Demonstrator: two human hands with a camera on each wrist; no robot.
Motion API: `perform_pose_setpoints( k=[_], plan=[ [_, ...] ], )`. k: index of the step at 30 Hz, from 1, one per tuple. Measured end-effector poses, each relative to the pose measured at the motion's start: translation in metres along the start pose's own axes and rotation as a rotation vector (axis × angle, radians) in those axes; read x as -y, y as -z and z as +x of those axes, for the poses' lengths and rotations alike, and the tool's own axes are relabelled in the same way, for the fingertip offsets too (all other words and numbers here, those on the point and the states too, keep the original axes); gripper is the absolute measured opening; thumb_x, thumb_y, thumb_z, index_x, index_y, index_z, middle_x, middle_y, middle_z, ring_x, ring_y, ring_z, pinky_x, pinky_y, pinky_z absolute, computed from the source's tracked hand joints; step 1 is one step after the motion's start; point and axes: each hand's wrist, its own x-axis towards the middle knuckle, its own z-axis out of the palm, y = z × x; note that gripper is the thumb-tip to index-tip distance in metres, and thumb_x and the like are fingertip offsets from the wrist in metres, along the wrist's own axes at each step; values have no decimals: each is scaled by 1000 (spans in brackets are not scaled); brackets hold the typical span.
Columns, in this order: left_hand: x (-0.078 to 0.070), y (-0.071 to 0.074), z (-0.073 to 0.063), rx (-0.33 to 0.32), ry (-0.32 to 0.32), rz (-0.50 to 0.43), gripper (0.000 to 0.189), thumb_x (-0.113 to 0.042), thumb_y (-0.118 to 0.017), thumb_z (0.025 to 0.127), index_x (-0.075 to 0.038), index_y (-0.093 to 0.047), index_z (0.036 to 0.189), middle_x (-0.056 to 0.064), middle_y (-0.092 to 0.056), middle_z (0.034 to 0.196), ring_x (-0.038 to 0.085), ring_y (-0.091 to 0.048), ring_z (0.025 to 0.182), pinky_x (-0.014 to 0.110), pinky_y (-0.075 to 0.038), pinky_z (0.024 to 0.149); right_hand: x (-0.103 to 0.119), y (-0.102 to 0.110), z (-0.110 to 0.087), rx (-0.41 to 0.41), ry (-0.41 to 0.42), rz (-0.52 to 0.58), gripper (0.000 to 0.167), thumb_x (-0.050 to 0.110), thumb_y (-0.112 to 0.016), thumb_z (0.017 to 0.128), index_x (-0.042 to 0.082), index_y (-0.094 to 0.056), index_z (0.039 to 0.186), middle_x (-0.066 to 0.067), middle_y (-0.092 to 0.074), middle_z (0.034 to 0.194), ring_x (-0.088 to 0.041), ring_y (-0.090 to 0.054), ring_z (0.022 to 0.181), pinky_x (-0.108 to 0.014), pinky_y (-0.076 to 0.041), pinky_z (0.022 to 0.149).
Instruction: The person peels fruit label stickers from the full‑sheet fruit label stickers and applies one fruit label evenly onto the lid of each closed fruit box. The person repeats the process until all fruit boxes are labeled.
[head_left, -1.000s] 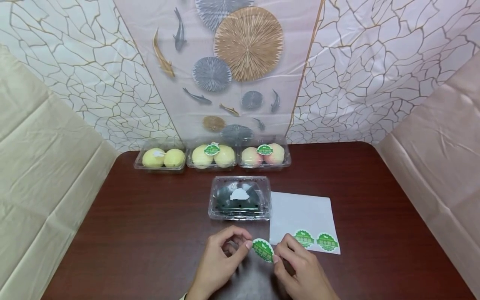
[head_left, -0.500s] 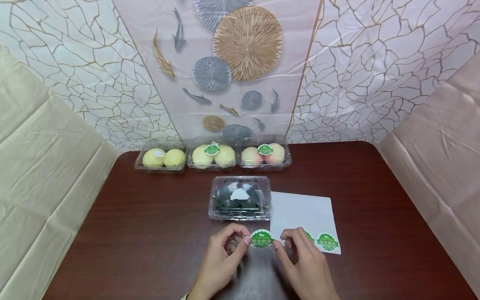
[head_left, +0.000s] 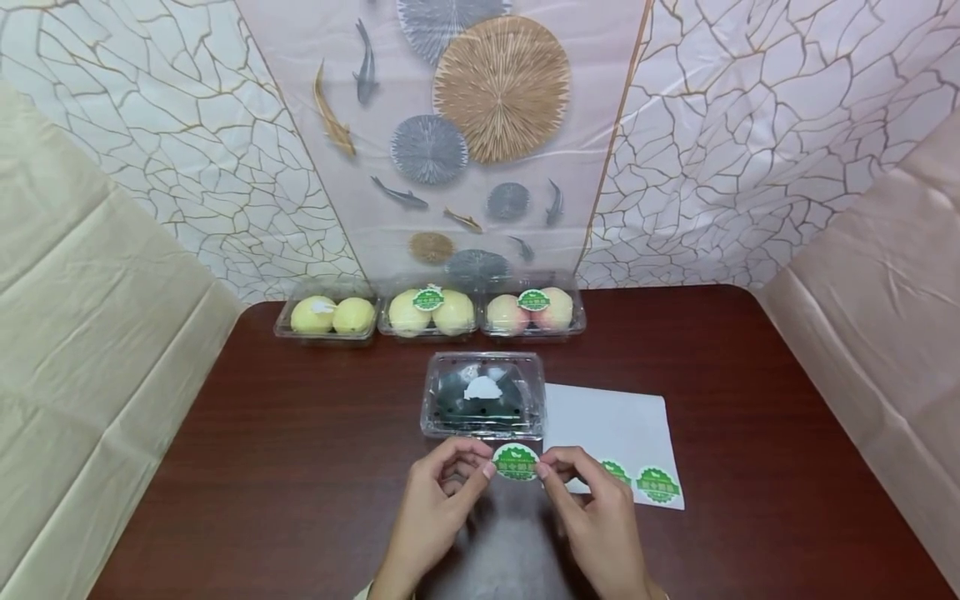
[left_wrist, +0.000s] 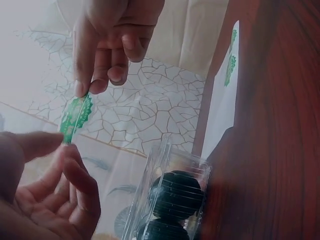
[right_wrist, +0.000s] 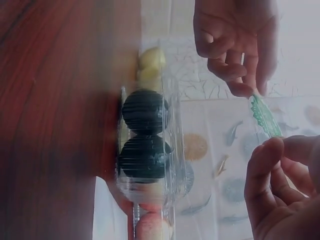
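Your left hand [head_left: 438, 504] and right hand [head_left: 600, 508] pinch one green sticker [head_left: 516, 462], held just this side of a clear box [head_left: 483, 357].
Each grips an opposite edge, thumb against finger. Two dark round items [right_wrist: 146, 111] lie in the clear box, a white patch [head_left: 482, 388] on top. Behind, on the tabletop [head_left: 300, 483], the left box [head_left: 324, 335] and middle box [head_left: 427, 333] each hold two yellow fruits [head_left: 352, 316]; the right box [head_left: 532, 333], two pinkish fruits [head_left: 555, 308].

On a table [head_left: 300, 467], three fruit boxes [head_left: 430, 329] stand in a row behind a fourth box [head_left: 486, 425], with a sticker sheet [head_left: 607, 425] at its right. Before it, a sticker [head_left: 517, 462] is between left hand [head_left: 437, 502] and right hand [head_left: 598, 512].
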Motion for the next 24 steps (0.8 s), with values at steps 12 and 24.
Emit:
perform_pose_setpoints(
  k=[12, 24],
  plan=[
    [-2, 3, 20, -70, -15, 23, 6, -5, -78, 94, -11, -76, 94, 5, -71, 82, 12, -64, 65, 22, -52, 54, -6, -9, 23, 44, -59, 10, 14, 4, -78, 94, 13, -73, 103, 0, -73, 84, -10, -65, 68, -21, -47, 40],
    [-5, 16, 62, -129, -24, 71, 6, -12, -75, 99, -7, -78, 98, 20, -72, 84, 17, -60, 48, 41, -56, 47, -15, -35, 68, 41, -31, -82, 7, 8, -77, 97, 10, -73, 103, -2, -75, 85, -13, -66, 78, -29, -54, 68]
  ],
)
